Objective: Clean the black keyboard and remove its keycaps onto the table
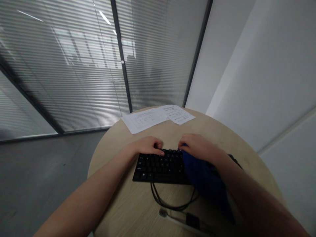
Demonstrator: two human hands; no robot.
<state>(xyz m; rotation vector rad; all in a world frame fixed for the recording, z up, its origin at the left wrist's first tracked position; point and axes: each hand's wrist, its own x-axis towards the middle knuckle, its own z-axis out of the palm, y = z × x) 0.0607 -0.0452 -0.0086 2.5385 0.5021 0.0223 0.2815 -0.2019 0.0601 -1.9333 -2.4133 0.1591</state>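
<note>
We hold our left forearm (98, 187) and right forearm (247, 184) forward, both bare, slanting inward from below. Our left hand (148, 145) curls its fingers, thumb stretched beneath; our right hand (197, 145), apart from it, bends its fingers into a pinch.

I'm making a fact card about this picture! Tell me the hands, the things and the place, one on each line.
Left hand: touching the far edge of the black keyboard
Right hand: pinching a blue cloth
Cloth: draped over the keyboard's right part
Cable: black, looped on the near side of the keyboard
Papers: printed, at the table's far side
Table: rounded, pale wood
Background: blinds
</note>
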